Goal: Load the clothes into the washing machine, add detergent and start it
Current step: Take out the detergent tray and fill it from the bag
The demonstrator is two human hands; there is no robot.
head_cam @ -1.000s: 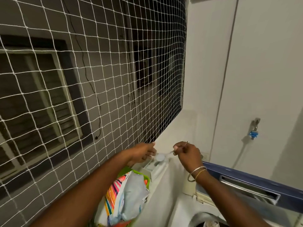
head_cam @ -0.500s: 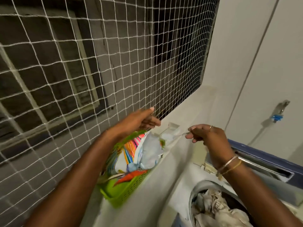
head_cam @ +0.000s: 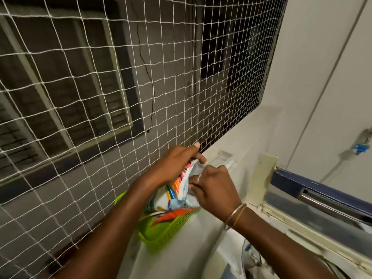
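A white detergent bag (head_cam: 171,196) with coloured stripes stands in a green plastic basket (head_cam: 167,232) on the ledge. My left hand (head_cam: 177,162) grips the bag's upper edge from the left. My right hand (head_cam: 213,186) is at the bag's mouth, with its fingers curled and pinching the bag's right side. The small clear scoop seen earlier is out of sight. The washing machine's drum opening (head_cam: 253,258) shows blurred at the bottom right, under its raised blue lid (head_cam: 322,190).
A white rope net (head_cam: 120,87) closes off the opening to the left, right behind the basket. The pale ledge (head_cam: 231,150) runs back toward the corner. A wall tap (head_cam: 362,143) with a blue fitting sits at the far right.
Both hands have dropped from above the ledge onto the bag in the basket. The clear scoop held out between them half a second ago no longer shows. My view has tilted down.
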